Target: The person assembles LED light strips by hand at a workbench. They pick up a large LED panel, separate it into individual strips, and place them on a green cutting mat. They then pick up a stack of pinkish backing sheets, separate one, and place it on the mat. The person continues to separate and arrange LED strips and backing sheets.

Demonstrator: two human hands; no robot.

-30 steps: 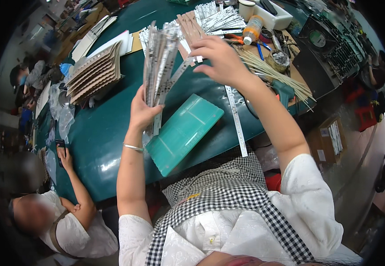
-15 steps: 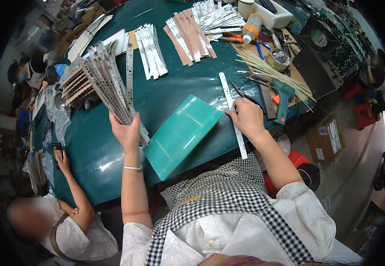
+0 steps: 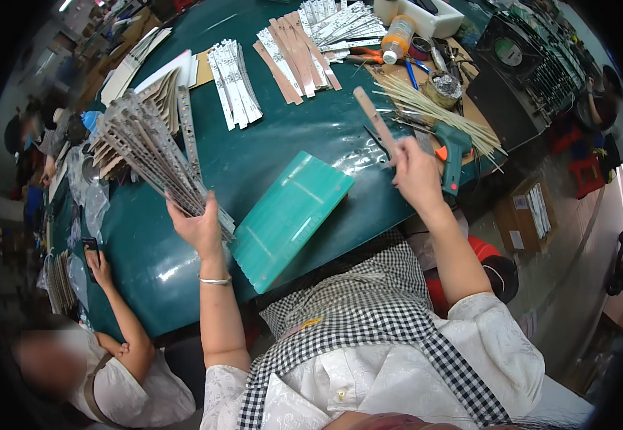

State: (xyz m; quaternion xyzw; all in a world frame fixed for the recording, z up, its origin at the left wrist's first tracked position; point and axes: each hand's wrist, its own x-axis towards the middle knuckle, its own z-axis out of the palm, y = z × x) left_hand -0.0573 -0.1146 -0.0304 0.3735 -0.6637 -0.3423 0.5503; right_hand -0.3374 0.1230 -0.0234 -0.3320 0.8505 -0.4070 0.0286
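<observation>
My left hand (image 3: 198, 228) is closed around a thick fanned bundle of LED strips (image 3: 150, 154), long, thin and dotted, standing up at a slant. Between the fingers of my right hand (image 3: 419, 175) is a single LED strip (image 3: 374, 117), its plain brownish side showing, raised off the table and tilted up to the left. A flat green block (image 3: 293, 218) with a ridged edge lies aslant between my hands. Just behind the right hand, partly hidden, are dark-handled pliers (image 3: 381, 147).
Piles of white strips (image 3: 235, 82) and brown-backed strips (image 3: 293, 61) lie at the back of the green table (image 3: 161, 236). Farther right are thin pale sticks (image 3: 440, 118), a green glue gun (image 3: 454, 150) and an orange-labelled bottle (image 3: 399, 36). At left, another person's hand (image 3: 98, 266) holds a phone.
My right hand has picked the single strip up from the table, and its brownish side now shows instead of the white one. The bundle in my left hand has shifted slightly left and down.
</observation>
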